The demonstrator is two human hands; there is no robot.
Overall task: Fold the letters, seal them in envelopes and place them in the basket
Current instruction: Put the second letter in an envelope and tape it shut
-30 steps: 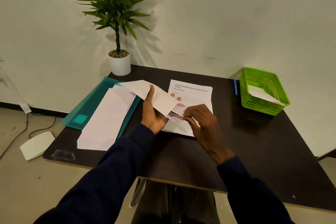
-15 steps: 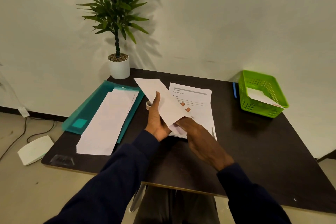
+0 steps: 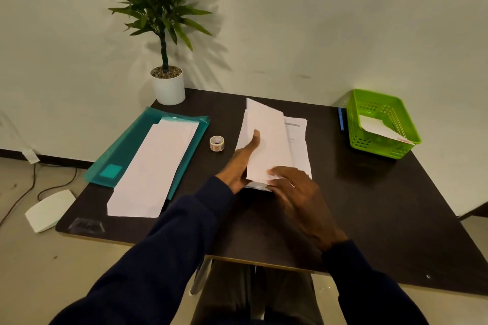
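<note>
Envelope [image 3: 266, 140] gripped by left hand [image 3: 241, 163], right hand [image 3: 295, 192] pinching its near edge above bare table [image 3: 369, 206].

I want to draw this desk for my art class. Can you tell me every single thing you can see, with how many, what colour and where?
table: one, dark brown, under everything.
potted plant: one, green leaves, white pot, far left corner.
folder: one, teal, left side of table.
envelopes: a stack, white, count unclear, lying on the folder.
roll of stickers: one, pale, between folder and letters.
printed letters: a pile, white, middle of table.
held envelope: one, white, above the letters.
basket: one, bright green, far right.
envelope in basket: one, white.
pen: one, blue, left of basket.
white box: one, on the floor, left.
left hand: holds the envelope.
right hand: at its near end.
</note>
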